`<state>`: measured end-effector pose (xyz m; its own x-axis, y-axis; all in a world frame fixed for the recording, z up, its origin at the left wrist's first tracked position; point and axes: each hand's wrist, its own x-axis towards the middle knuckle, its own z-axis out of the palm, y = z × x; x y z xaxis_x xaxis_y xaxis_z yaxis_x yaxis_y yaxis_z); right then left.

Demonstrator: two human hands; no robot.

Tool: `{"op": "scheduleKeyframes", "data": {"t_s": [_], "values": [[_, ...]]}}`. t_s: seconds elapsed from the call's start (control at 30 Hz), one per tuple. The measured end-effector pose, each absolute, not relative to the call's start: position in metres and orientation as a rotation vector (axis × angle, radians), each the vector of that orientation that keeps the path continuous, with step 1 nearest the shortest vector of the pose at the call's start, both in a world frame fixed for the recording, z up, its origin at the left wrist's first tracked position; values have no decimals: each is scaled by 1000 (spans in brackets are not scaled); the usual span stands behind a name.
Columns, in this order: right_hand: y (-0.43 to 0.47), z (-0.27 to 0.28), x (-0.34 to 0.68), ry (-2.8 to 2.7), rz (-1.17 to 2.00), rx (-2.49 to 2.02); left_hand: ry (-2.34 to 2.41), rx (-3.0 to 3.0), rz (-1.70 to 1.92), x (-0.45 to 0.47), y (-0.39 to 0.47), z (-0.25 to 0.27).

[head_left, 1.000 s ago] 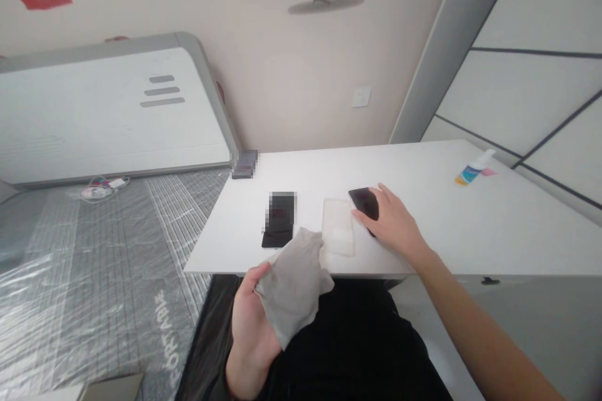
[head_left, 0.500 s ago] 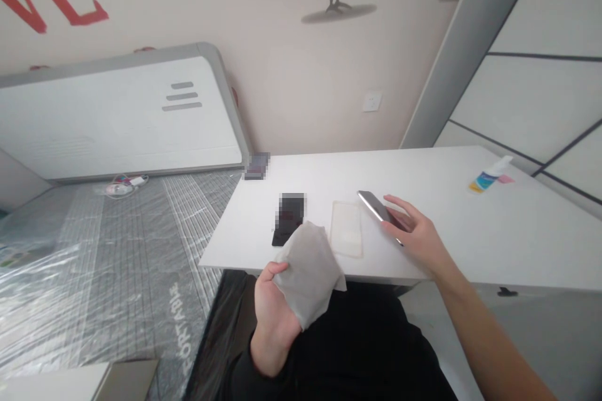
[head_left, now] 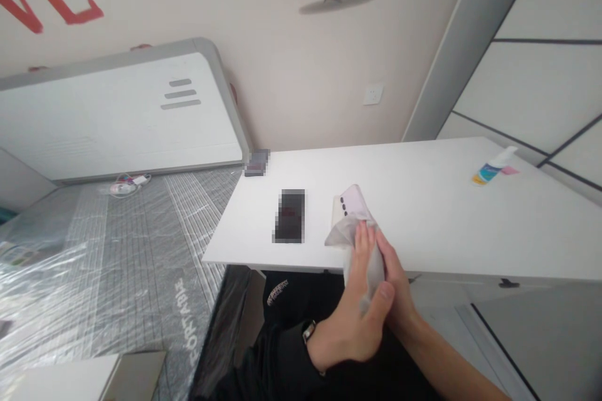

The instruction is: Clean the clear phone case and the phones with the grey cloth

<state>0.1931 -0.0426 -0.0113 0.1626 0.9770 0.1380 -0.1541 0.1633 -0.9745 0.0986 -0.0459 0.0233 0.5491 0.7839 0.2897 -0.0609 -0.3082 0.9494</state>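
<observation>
A pale pink smartphone [head_left: 356, 200] with several dark camera lenses on its back is lifted at the table's near edge, its upper end showing. My right hand [head_left: 397, 281] grips its right side from beneath. Over the lower part of the phone lies a thin grey cloth [head_left: 344, 231]. My left hand [head_left: 353, 313] presses the cloth onto the phone's back, fingers straight and together, thumb along the near end. Partly hidden behind the phone is a clear phone case [head_left: 336, 208], flat on the table.
On the white table [head_left: 437, 213], a dark blurred-out rectangular object [head_left: 290, 218] lies left of the phone. Another blurred item [head_left: 257, 163] sits at the far left corner. A pump bottle [head_left: 493, 167] lies at the right near a pink piece [head_left: 510, 170].
My left hand has brought the cloth from the left onto the phone. My right hand has lifted the phone off the table and drawn it nearer, its back now facing up.
</observation>
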Motion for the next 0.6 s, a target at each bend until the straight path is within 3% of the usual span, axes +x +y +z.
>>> {"op": "scheduleKeyframes", "data": {"t_s": [0.17,0.33,0.6], "values": [[-70,-10,181,-1132,1022,-896,733,1437,1188,102,-32,33],[-63,17,190,-1316,777,-913,648,1299,1020,104,-51,21],[-65,11,194,-1456,967,-844,843,631,1433,110,-14,35]]}}
